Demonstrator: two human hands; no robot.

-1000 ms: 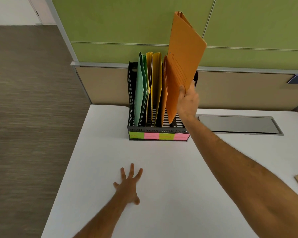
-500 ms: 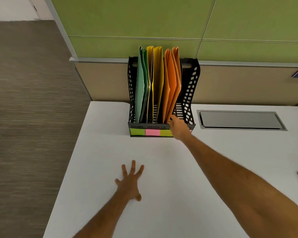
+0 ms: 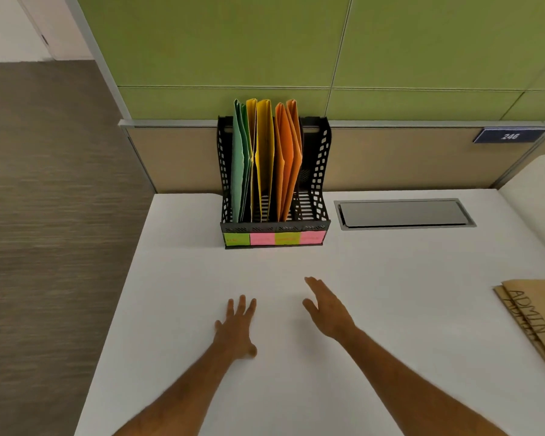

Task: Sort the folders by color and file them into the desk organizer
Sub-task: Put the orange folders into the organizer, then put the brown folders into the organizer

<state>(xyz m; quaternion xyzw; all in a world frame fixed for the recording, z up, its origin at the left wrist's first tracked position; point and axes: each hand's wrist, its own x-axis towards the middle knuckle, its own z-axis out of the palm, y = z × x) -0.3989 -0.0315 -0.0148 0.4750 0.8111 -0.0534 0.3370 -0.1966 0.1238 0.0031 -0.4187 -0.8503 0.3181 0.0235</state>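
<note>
hands: left hand (image 3: 235, 332) flat on white desk (image 3: 390, 309), right hand (image 3: 328, 306) spread, nothing held
black mesh desk organizer (image 3: 320, 171): sticky-label text unreadable
brown folders (image 3: 535, 316): cropped at right edge

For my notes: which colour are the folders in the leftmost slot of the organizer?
Green folders, clearest in the head view.

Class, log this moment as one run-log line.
left hand: open | right hand: open | orange folders: filed | organizer: last slot empty
</note>
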